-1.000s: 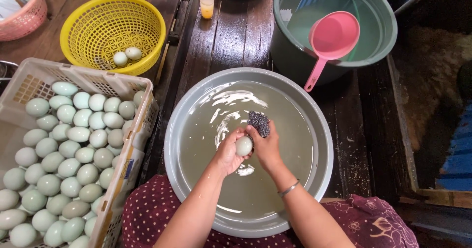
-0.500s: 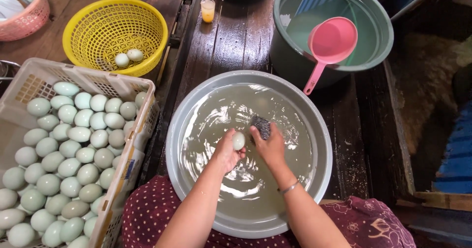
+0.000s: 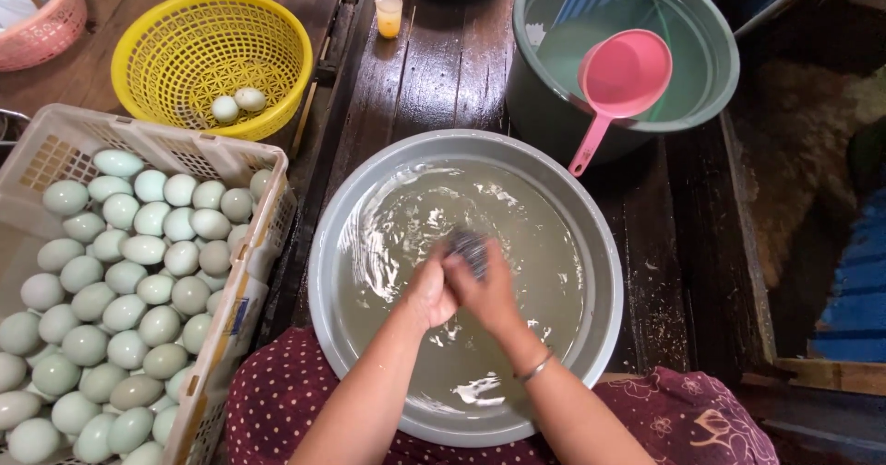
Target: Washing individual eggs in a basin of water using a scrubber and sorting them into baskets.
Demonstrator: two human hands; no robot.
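Hands meet over the middle of a wide grey basin [image 3: 323, 271] of cloudy water, which sits on a dark wet wooden surface [image 3: 434, 68]. The left hand [image 3: 427, 292] is cupped, fingers curled and pressed together toward the right hand; what it encloses is hidden, so its contents cannot be told. The right hand [image 3: 489, 292] has its fingers closed over a dark steel scouring pad [image 3: 469, 248], which shows just above the knuckles and touches the left hand's fingertips. A thin metal bangle [image 3: 535, 367] sits on the right wrist. Both hands are at the water surface, slightly near of the basin's centre.

To the left, just beside the basin, stands a white plastic crate [image 3: 217, 156] filled with pale green eggs [image 3: 138, 280]. Far left of it is a yellow mesh basket [image 3: 166, 31] holding two pale eggs [image 3: 235, 103]. At the far left edge, part of a pink basket [image 3: 46, 27] is visible. Far right of the basin is a green tub [image 3: 720, 68] of water, with a pink ladle [image 3: 620, 82] resting across its near rim. A small cup of orange liquid [image 3: 389, 15] stands far, between the yellow mesh basket and the green tub. A dark red dotted garment [image 3: 277, 400] covers the person's lap at the near edge.
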